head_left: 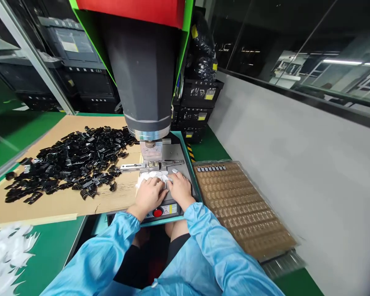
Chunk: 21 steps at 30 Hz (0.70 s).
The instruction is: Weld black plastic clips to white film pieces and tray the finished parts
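Head view: handling white pieces [153,176] just in front of the press [143,78].
Laying left hand [148,195] over them, right hand [181,190] at their edge, fingers [156,182] bent; cannot tell any grip. Could pinch fingers by straying beneath the press during its stroke.

A press head [148,74] is blocking the way ahead, black parts [80,158] are crowding the left; open air is separating right hand [181,189] and tray [240,205].

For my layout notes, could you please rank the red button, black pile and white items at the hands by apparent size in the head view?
1. Black pile
2. White items
3. Red button
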### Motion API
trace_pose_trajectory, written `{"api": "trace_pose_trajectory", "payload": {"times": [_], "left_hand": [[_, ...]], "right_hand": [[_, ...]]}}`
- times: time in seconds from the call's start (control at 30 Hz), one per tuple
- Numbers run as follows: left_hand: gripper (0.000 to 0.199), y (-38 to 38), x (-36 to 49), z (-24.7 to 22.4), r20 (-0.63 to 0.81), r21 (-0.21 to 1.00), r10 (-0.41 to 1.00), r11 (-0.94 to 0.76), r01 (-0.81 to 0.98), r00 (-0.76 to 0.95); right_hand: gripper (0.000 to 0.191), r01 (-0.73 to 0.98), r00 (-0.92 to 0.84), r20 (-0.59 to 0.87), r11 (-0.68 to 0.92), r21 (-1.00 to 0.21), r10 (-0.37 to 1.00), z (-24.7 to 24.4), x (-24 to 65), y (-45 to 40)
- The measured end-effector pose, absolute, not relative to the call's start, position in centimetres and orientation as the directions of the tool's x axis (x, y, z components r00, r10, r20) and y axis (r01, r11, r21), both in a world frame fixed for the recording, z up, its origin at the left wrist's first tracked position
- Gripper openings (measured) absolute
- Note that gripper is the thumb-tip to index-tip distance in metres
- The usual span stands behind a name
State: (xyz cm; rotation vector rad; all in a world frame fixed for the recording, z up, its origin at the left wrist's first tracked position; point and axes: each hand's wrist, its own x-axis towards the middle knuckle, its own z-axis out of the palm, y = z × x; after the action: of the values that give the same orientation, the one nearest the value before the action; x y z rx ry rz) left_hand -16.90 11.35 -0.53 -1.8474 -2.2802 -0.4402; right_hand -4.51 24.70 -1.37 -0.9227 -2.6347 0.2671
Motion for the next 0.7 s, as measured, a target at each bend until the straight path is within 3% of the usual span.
{"api": "trace_pose_trajectory", "payload": {"times": [0.27, 0.4, 0.53, 0.7], "left_hand": [[0.027, 12.4, -17.0, -0.8, 0.345, 0.137, 0.9, 0.231, 0.963, -0.265], [0.024, 12.4, -17.0, -1.0, 0.385, 0.329, 0.857, 0.22, 0.918, -0.343], [0.019, 11.5, -17.6, -1.1, 0.444, 0.57, 0.806, 0.083, 0.818, -0.391], [0.016, 10.6, -21.2, -0.7, 0.489, 0.66, 0.712, 0.076, 0.747, -0.504]], "right_hand": [[0.018, 0.618, -0.672, 0.263, 0.72, -0.317, 0.693, -1.6, -4.3, 24.5], [0.023, 0.629, -0.632, 0.287, 0.693, -0.351, 0.72, -1.4, -4.0, 24.3], [0.027, 0.642, -0.579, 0.277, 0.638, -0.424, 0.767, -1.3, -3.6, 24.4], [0.029, 0.504, -0.62, 0.378, 0.718, -0.481, 0.688, -1.4, -4.2, 25.0]]}}
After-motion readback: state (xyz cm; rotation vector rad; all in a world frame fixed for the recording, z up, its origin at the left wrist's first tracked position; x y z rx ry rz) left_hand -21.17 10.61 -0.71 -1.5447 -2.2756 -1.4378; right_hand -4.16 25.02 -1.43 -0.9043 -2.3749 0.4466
